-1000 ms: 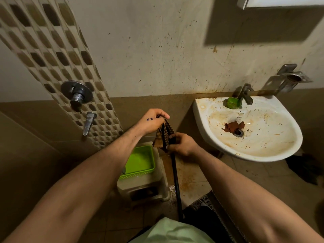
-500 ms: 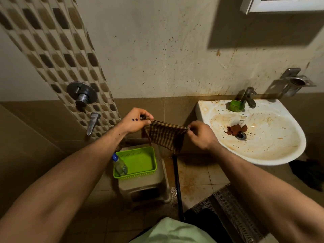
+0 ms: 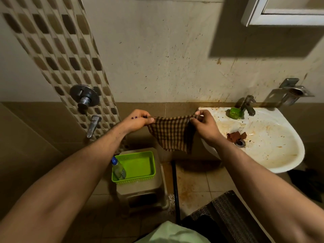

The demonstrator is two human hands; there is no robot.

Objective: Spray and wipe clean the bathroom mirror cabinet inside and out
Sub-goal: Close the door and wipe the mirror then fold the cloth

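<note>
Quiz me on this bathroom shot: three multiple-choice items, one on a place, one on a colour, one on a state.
1. Where is the bottle?
A. in the basket on the stool
B. on a windowsill
C. in a bucket

2. What colour is that basket?
A. red
B. green
C. blue

3. How is the checked cloth held?
A. bunched in one fist
B. folded on a shelf
C. spread between the left hand and right hand

Answers:
1 A, the blue-capped bottle leans at the basket's left end.
2 B, its mesh walls are bright green.
3 C, each hand pinches a top corner.
</note>
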